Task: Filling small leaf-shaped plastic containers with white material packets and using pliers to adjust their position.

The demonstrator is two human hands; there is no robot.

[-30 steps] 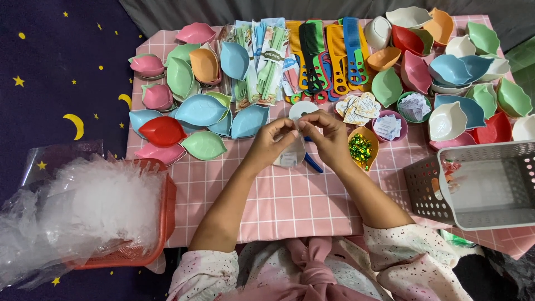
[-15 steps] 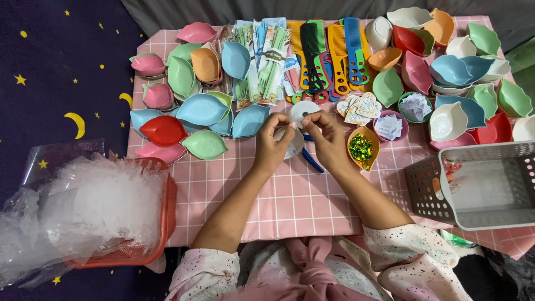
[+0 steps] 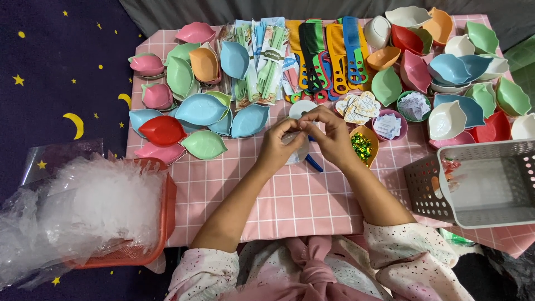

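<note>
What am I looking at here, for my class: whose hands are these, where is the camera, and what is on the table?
The camera sits on a person's head and looks down, so you see that person's own arms. The left hand and right hand meet over a pink checked tablecloth and together pinch a small clear packet. Behind them lie leaf-shaped bowls in many colours, a row of combs, packed fork sets, paper hearts and an orange bowl of shiny green and gold bits. On the left an orange basket holds clear plastic bags; on the right lies a grey basket.
</note>
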